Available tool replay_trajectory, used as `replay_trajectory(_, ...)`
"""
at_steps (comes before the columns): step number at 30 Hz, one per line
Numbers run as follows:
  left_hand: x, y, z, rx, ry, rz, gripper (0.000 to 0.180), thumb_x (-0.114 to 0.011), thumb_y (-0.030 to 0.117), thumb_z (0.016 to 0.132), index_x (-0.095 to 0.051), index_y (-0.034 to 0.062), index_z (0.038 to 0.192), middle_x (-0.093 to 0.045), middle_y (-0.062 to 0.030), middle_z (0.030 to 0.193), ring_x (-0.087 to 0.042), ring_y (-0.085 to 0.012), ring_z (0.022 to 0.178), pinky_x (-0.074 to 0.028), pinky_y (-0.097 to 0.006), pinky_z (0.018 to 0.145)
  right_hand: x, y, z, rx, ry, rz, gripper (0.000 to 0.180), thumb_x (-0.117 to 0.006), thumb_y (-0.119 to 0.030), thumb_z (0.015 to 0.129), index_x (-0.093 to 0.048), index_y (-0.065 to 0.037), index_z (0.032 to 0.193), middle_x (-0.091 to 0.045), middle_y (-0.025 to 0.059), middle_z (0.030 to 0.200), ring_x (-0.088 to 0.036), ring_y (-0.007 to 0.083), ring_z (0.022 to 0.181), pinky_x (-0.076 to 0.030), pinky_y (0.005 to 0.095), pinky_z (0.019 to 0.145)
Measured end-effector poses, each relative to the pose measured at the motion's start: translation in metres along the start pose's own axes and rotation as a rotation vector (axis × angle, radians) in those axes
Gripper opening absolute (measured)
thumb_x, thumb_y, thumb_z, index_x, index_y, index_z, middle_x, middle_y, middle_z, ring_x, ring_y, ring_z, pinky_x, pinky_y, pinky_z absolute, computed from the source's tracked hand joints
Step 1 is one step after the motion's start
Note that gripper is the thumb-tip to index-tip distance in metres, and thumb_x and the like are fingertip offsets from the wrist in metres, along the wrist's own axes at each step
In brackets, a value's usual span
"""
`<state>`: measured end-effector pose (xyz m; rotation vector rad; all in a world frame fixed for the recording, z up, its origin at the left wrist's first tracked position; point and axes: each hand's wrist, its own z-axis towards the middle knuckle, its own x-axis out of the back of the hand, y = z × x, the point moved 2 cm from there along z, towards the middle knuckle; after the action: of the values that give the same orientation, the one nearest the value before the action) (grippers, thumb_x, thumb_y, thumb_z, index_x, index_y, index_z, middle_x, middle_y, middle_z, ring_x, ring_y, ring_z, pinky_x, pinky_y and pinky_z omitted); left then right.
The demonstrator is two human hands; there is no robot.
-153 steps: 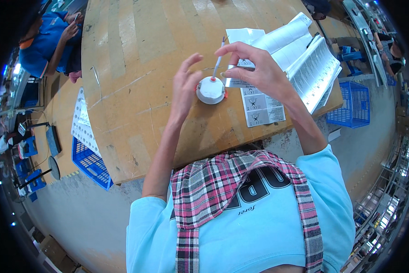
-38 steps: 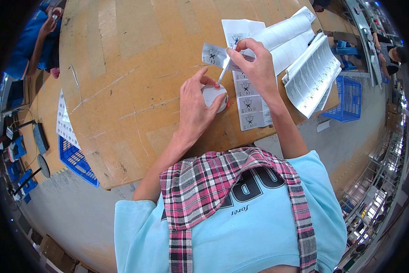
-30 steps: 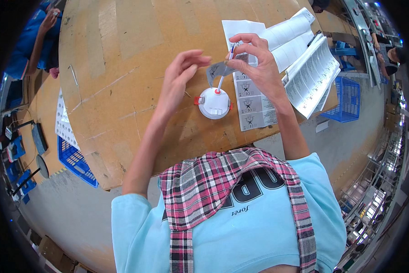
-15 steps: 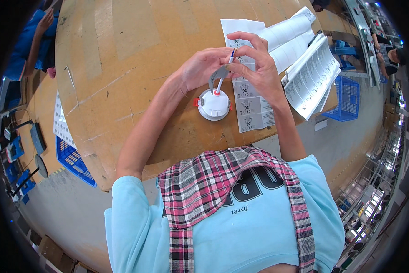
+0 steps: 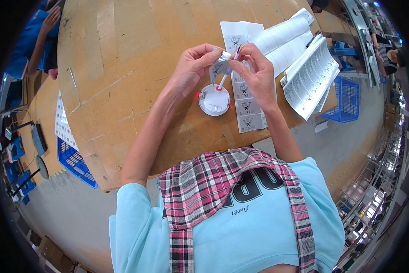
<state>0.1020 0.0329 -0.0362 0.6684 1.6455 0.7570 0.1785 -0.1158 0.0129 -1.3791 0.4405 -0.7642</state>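
Observation:
A round white downlight [image 5: 215,103] with red-tipped side clips lies on the table below my hands. From its top rises a short white cable [image 5: 222,82] with bare coloured wire ends. My left hand [image 5: 196,66] pinches a silver-grey printed label [image 5: 220,69] between thumb and forefinger; the label hangs down beside the cable. Closed around the upper part of the cable is my right hand [image 5: 255,68], its fingertips nearly meeting those of the left. Whether the label touches the cable is hard to make out.
A strip of printed labels [image 5: 247,108] lies right of the downlight. Long white sheets [image 5: 288,38] and a curled stack of label sheets [image 5: 311,77] lie farther right. Blue baskets [image 5: 348,100] stand beyond the table [image 5: 122,100]. Another person's hand [image 5: 50,19] shows at far left.
My left hand has gone from spread fingers to a pinch on the label's upper edge. The right hand's raised fingers have folded down, and the downlight has shifted slightly.

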Motion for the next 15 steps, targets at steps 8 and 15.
replay_trajectory(8,-0.0022,0.0009,-0.0067,-0.093,0.119,-0.006,0.016,-0.064,0.02,0.09,-0.066,0.0052,0.093,-0.067,-0.0018,0.089,-0.062,-0.0087,0.082,-0.052,-0.026,0.076,-0.0057,-0.0054,-0.0022,-0.083,0.085,0.07,0.015,-0.065,-0.008,0.086,-0.056,0.0,0.096,-0.061,0.005,0.091,-0.057,0.0105,0.084,-0.049,0.0257,0.079)
replay_trajectory(15,-0.0052,-0.0002,-0.0047,-0.096,0.181,0.015,0.015,-0.063,0.02,0.09,-0.066,0.0053,0.093,-0.066,-0.0017,0.088,-0.062,-0.0079,0.079,-0.052,-0.024,0.072,-0.0046,-0.0026,-0.0014,-0.062,0.07,0.082,0.017,-0.065,-0.009,0.086,-0.056,-0.001,0.098,-0.06,0.0051,0.094,-0.057,0.0107,0.085,-0.049,0.0264,0.08)
